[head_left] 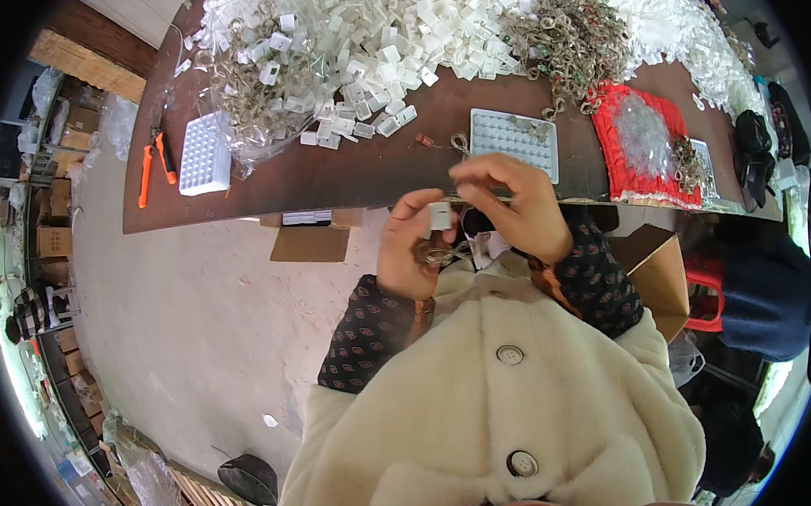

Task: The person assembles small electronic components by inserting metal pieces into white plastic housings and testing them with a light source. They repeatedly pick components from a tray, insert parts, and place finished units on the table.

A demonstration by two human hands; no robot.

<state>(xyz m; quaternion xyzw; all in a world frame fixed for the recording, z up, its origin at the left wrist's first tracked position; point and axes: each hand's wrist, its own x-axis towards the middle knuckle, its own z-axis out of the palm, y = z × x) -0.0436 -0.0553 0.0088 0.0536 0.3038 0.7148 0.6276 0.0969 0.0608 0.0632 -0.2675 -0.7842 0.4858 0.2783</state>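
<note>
My left hand (402,255) is closed on a small white plastic case (440,216), held upright just off the table's front edge. A loop of thin coiled cable (438,255) hangs at the same hand's palm, below the case. Close by on the right, my right hand (532,213) has its fingers bent and its thumb and forefinger drawn together near the case. Whatever lies between those fingertips is too small to make out. Beyond the hands, a small red part with a wire (426,140) lies on the brown table (330,179).
White plastic cases (397,54) and bundled cables (573,42) are heaped along the back. A white grid tray (515,140), another tray (205,153), orange-handled pliers (157,164) and a red bag (617,158) lie nearer. Cardboard boxes (653,274) stand below; a person's dark-blue garment (769,282) shows at right.
</note>
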